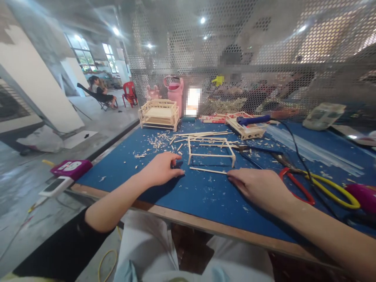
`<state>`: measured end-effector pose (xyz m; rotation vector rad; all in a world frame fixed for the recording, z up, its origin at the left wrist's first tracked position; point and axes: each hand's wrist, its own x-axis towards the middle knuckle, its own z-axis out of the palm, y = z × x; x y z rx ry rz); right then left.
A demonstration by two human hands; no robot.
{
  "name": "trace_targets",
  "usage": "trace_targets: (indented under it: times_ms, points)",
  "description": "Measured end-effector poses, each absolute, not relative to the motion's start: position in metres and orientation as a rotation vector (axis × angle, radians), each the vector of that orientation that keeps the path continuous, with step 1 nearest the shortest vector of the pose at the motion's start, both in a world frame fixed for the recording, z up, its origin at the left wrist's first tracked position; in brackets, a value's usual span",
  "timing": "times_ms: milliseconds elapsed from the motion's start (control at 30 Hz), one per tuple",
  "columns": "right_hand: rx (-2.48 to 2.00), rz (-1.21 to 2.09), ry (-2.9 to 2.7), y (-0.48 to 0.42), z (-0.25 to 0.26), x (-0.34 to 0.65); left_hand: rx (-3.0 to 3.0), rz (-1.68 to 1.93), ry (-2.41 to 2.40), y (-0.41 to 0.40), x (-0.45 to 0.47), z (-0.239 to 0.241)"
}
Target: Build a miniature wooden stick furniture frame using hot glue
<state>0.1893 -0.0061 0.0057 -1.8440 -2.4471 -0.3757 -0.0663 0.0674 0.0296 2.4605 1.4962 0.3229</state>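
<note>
My right hand (252, 184) pinches the right end of a thin wooden stick (207, 170), which lies close to the blue tabletop. Just beyond that stick stands a small frame of glued wooden sticks (211, 155) on short legs. My left hand (163, 168) is left of the frame with thumb and fingers apart, holding nothing. Behind the frame lie several loose sticks (205, 134) and scattered wood chips (158, 143). Pliers with dark blue handles (261, 149) lie right of the frame, their jaws pointing toward it.
A miniature wooden bench (160, 114) stands at the back left near a pink bottle (175, 96). A blue glue gun (254, 120) rests on another wooden piece (246, 130). Red-handled (298, 186) and yellow-handled cutters (335, 192), clear glue sticks (317, 147) and a black cord (299, 156) lie right.
</note>
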Motion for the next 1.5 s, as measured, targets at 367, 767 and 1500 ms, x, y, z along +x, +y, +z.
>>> trace_targets:
  times_ms: [367, 767, 1500]
  points:
    - [-1.891, -0.508, -2.512, 0.014, 0.007, 0.176, 2.44, 0.072, 1.209, 0.1, -0.046, 0.039]
    - [-1.621, -0.164, -1.867, 0.008, 0.009, 0.207, 2.429, 0.237, 1.205, 0.103, -0.044, 0.028]
    - [-1.934, 0.358, -1.865, 0.027, 0.007, 0.208, 2.524, 0.287, 1.3, 0.099, -0.043, 0.025]
